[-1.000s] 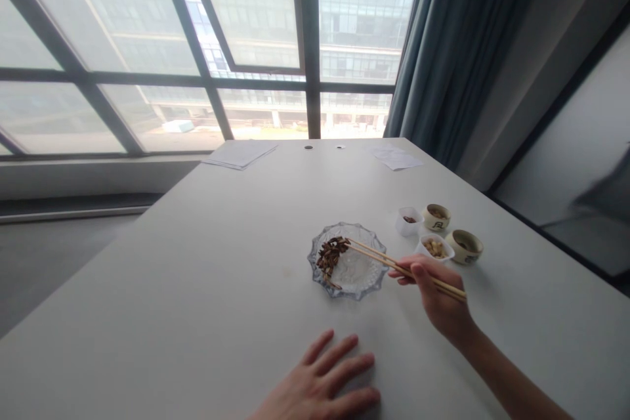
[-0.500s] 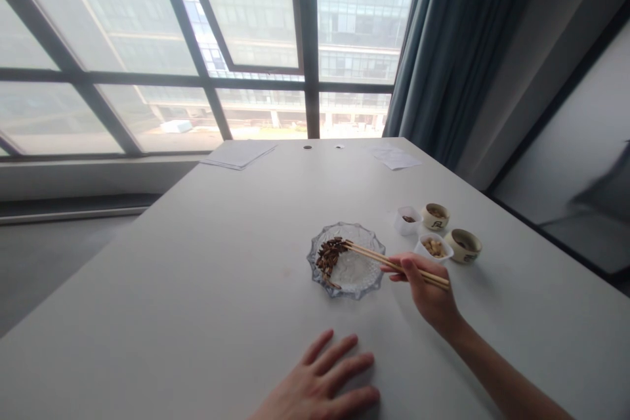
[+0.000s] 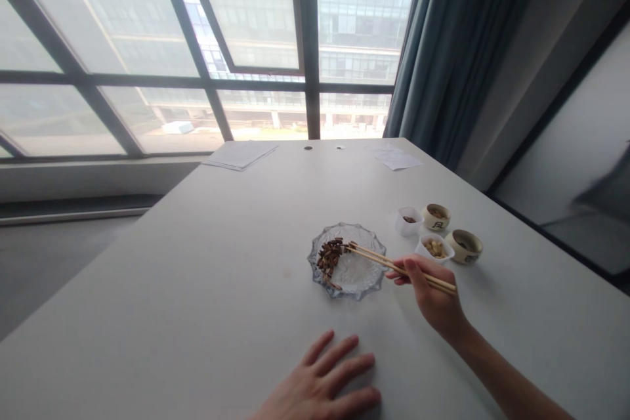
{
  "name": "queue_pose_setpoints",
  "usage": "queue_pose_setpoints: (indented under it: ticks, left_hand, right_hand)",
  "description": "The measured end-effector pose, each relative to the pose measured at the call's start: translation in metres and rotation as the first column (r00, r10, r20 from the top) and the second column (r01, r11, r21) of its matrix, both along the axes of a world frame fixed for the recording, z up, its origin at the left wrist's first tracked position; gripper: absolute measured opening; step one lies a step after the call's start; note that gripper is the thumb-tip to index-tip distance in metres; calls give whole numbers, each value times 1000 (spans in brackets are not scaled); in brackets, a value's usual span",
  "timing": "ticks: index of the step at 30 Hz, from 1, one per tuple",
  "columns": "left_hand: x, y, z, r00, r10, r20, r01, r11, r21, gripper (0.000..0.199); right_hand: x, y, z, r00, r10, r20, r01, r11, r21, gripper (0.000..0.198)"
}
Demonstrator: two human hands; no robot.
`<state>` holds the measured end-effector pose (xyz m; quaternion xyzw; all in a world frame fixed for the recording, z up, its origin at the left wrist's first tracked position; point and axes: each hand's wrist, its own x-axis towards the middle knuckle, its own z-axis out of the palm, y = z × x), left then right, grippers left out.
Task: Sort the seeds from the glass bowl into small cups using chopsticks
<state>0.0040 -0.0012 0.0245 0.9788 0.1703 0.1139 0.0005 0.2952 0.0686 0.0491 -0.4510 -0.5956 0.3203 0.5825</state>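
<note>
My right hand (image 3: 433,289) grips a pair of wooden chopsticks (image 3: 381,258), whose tips reach over a clear glass plate (image 3: 361,293) with a scalloped rim. Small dark brown elongated pieces (image 3: 329,259), like seeds or pods, lie heaped on the plate's left side. At the chopstick tips there is a brown piece; whether it is pinched between them I cannot tell. My left hand (image 3: 325,377) rests flat on the white table (image 3: 221,289), fingers spread, nearer to me than the plate and holding nothing.
Right of the plate stand a white cup (image 3: 408,228) with dark bits, another white cup (image 3: 434,257) with pale tan pieces, and two cream bowls, one behind (image 3: 436,224) and one at the right (image 3: 465,254). Papers (image 3: 241,155) lie on the far left, more sheets (image 3: 398,158) far right.
My right hand and the chopsticks have shifted slightly to the right, with the tips drawn a little away from the brown heap. My left hand has stayed in place.
</note>
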Motion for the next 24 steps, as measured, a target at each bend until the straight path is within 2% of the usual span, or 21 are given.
queue_pose_setpoints:
  ticks: [8,14,24]
  left_hand:
    - [-1,-2,-3,1000,8,-22,-9,1000,-12,52]
    - [-1,-1,-5,999,15,31,-16,999,32,44]
    - [-1,-2,-5,997,15,70,-15,1000,4,46]
  right_hand:
    - [7,-8,3,997,-42,62,42,999,13,37]
    - [9,-12,10,989,-104,106,96,993,74,35]
    - [6,-14,10,983,-72,168,43,984,171,31]
